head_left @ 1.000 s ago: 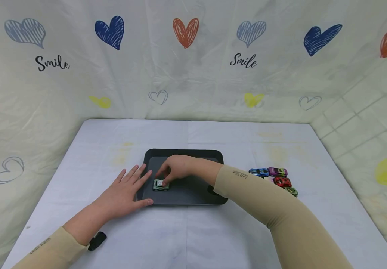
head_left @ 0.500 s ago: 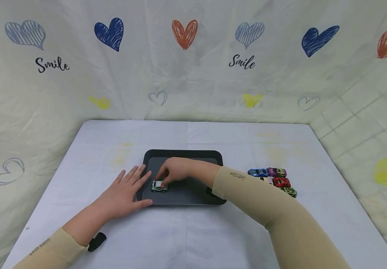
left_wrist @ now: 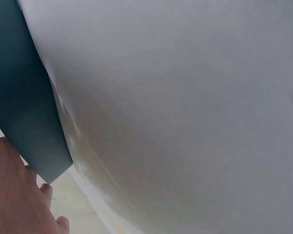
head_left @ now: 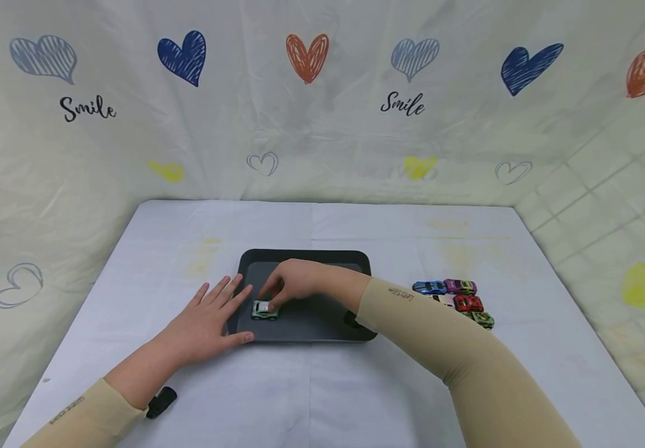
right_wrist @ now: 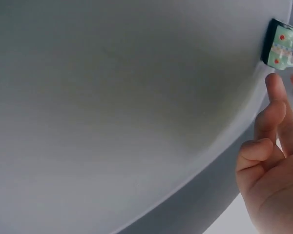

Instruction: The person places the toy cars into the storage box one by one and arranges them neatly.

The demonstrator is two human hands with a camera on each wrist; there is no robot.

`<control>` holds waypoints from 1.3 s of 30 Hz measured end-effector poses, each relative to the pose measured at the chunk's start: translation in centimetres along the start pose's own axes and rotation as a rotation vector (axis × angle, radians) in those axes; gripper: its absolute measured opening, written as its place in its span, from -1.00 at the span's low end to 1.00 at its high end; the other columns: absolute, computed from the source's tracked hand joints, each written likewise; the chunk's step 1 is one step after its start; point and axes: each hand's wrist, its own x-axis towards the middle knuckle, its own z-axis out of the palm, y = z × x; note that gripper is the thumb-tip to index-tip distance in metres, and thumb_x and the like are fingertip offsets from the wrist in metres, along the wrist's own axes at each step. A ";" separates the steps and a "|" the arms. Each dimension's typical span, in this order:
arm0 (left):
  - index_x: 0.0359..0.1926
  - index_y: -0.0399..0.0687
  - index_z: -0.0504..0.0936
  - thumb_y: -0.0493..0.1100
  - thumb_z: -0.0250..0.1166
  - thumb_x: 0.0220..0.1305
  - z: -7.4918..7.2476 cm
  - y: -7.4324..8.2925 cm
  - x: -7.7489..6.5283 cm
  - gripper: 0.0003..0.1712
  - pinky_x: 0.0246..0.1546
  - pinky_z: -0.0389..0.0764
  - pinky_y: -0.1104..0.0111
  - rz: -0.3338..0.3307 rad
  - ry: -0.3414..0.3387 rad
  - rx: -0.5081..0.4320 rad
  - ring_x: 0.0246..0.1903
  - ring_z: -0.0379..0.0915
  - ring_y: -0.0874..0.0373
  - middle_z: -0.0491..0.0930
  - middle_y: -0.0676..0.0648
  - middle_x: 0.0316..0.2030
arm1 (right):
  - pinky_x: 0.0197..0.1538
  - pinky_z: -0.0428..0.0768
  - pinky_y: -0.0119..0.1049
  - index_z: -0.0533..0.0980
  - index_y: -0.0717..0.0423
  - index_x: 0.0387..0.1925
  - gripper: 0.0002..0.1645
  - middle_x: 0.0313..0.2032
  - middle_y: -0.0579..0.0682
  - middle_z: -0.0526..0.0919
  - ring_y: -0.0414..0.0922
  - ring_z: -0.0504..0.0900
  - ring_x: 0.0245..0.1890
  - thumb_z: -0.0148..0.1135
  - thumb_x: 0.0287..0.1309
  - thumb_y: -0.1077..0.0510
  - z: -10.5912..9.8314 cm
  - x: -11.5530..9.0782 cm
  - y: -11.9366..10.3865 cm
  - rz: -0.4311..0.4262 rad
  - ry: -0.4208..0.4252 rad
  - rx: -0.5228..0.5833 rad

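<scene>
Two hands work at the tray. The right hand bends down to the mint car, thumb and forefinger parted and curled at its right end and far side; whether they pinch it or just touch it, I cannot tell (the right wrist view cuts off the car's edge and shows no thumb). The left hand is spread wide, fingers straight, grasping nothing, its fingertips and thumb reaching over the tray's left edge.

The mint car stands upright in the left part of the tray, nearer the front edge, its length running left to right. The step in hand looks like setting it or trueing up its position, the left hand probably steadying the tray. Next, I judge, the fingers need to come away cleanly, lifting without nudging the car.

Well to the right, on the white table, are more cars close together: blue, purple, red, camouflage green and a pale one partly behind the right sleeve. Reaching for one of those would call for a swing back of the right arm.
</scene>
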 end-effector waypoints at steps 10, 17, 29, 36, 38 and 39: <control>0.58 0.09 0.01 0.55 0.04 0.24 0.2 -0.2 -0.1 0.09 0.46 -0.17 -0.16 0.004 -0.002 0.002 0.53 -0.25 -0.15 -0.16 -0.10 0.57 | -0.16 0.58 -0.42 0.63 -0.16 0.16 -0.50 -0.24 -0.33 0.67 -0.30 0.60 -0.23 0.41 0.18 -0.07 -1.2 -1.6 0.4 -0.025 0.044 0.075; 0.58 0.09 0.00 0.56 0.02 0.24 0.0 -0.2 0.0 0.09 0.46 -0.18 -0.15 0.006 -0.005 0.004 0.53 -0.26 -0.14 -0.17 -0.09 0.57 | -0.14 0.59 -0.35 0.61 -0.12 0.19 -0.48 -0.20 -0.31 0.66 -0.20 0.62 -0.16 0.41 0.19 -0.06 -2.0 -3.2 1.1 -0.021 0.069 0.141; 0.58 0.09 0.00 0.55 0.04 0.24 0.1 -0.1 -0.1 0.09 0.47 -0.23 -0.13 -0.003 -0.001 -0.017 0.53 -0.27 -0.14 -0.18 -0.09 0.57 | -0.22 0.59 -0.31 0.61 -0.11 0.19 -0.47 -0.21 -0.34 0.68 -0.22 0.63 -0.39 0.44 0.16 -0.03 -3.2 -7.5 3.2 0.011 0.133 0.161; 0.58 0.07 0.01 0.58 -0.01 0.23 0.1 -0.1 -0.2 0.10 0.46 -0.19 -0.14 0.007 0.017 -0.017 0.53 -0.24 -0.15 -0.15 -0.10 0.57 | -0.29 0.53 -0.28 0.61 -0.21 0.17 -0.49 -0.17 -0.31 0.67 -0.16 0.50 -0.47 0.43 0.16 -0.06 -3.6 -11.3 5.2 0.076 0.185 0.169; 0.58 0.07 0.02 0.58 -0.01 0.24 0.0 -0.1 -0.3 0.10 0.46 -0.17 -0.15 0.012 0.025 -0.014 0.52 -0.22 -0.15 -0.14 -0.11 0.57 | -0.31 0.50 -0.27 0.62 -0.24 0.16 -0.50 -0.16 -0.28 0.67 -0.13 0.48 -0.46 0.44 0.15 -0.06 -3.7 -12.6 5.7 0.094 0.205 0.176; 0.58 0.06 0.03 0.57 0.00 0.24 0.0 -0.1 -0.2 0.10 0.45 -0.16 -0.17 0.016 0.031 -0.017 0.52 -0.22 -0.17 -0.13 -0.12 0.57 | -0.33 0.49 -0.28 0.62 -0.24 0.16 -0.50 -0.15 -0.26 0.68 -0.12 0.47 -0.45 0.44 0.15 -0.07 -3.7 -13.2 6.0 0.102 0.214 0.178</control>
